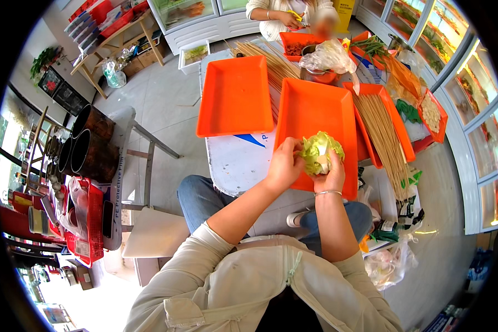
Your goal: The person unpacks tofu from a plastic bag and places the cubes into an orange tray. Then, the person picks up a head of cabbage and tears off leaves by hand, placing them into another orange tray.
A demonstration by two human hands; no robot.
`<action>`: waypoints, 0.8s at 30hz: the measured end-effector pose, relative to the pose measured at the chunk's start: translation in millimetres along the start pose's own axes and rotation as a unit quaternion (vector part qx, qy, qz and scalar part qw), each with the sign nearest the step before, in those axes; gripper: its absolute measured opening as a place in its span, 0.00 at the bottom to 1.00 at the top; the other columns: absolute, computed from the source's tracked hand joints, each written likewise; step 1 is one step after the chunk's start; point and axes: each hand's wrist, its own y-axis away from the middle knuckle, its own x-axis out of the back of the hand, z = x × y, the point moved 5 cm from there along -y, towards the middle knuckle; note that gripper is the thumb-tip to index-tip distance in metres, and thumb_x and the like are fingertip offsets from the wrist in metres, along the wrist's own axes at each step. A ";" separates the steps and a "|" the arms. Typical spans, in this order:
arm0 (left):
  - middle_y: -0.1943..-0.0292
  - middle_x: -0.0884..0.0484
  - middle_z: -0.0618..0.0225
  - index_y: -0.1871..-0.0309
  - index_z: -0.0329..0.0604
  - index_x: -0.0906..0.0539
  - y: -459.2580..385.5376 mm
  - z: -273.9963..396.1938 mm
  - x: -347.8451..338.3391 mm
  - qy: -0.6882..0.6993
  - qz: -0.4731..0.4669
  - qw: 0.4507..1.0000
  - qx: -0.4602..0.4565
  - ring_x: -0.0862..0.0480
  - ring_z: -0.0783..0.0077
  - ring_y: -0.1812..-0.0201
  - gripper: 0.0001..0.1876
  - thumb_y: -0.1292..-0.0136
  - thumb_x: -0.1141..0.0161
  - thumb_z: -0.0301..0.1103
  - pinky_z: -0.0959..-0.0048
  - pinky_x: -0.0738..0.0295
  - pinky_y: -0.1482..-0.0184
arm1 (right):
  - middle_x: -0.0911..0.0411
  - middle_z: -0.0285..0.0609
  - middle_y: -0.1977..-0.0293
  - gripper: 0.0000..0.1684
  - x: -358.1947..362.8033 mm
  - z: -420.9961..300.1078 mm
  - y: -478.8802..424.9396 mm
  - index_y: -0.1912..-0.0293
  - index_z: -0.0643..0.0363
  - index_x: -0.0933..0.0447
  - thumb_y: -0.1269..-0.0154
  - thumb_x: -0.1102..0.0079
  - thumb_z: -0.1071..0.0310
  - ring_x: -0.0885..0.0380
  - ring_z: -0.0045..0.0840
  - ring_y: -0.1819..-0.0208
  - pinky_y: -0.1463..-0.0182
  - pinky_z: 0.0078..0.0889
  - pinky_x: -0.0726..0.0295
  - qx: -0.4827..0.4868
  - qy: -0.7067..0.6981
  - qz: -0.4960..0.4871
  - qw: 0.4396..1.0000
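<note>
A small bundle of leafy green lettuce [315,159] is held in front of me, its pale cut stem side turned up. My right hand [332,176], with a bracelet at the wrist, grips it from the near right side, thumb across the leaves. On the other side, my left hand [285,164] pinches its left edge with the fingertips. Below both hands lies an orange plastic tray [315,108], which overhangs the near edge of the table. Whether a skewer is inside the lettuce cannot be seen.
Another orange tray [236,95] lies to the left, beside bundled bamboo skewers [253,52]. More skewers [382,128] stick out of a tray at right. A plastic bag [330,58] covers a metal pot [315,76]. Across the table, a person [274,18] holds yellow-handled scissors [296,17].
</note>
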 end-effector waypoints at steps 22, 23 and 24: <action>0.67 0.19 0.51 0.54 0.32 0.27 -6.5 3.9 2.4 -0.067 -0.053 0.996 0.022 0.17 0.57 0.66 0.16 0.47 0.41 0.27 0.67 0.22 0.64 | 0.29 0.41 0.54 0.20 -2.0 -7.2 4.7 0.48 0.58 0.34 0.41 0.48 0.65 0.26 0.28 0.54 0.54 0.36 0.24 0.046 0.014 -0.009 0.999; 0.67 0.19 0.51 0.55 0.33 0.27 -6.4 7.3 3.3 -0.102 -0.047 0.994 0.008 0.17 0.56 0.67 0.16 0.48 0.41 0.26 0.66 0.22 0.65 | 0.29 0.41 0.54 0.20 -3.6 -8.4 7.0 0.49 0.58 0.34 0.41 0.48 0.65 0.26 0.28 0.54 0.54 0.36 0.24 0.047 0.017 -0.009 0.999; 0.67 0.19 0.50 0.56 0.33 0.27 -6.3 7.1 4.2 -0.112 -0.032 0.993 -0.001 0.17 0.55 0.67 0.15 0.48 0.41 0.26 0.66 0.22 0.65 | 0.29 0.41 0.54 0.20 -4.9 -8.4 9.0 0.49 0.58 0.34 0.40 0.48 0.66 0.26 0.28 0.54 0.54 0.36 0.23 0.047 0.020 -0.010 0.999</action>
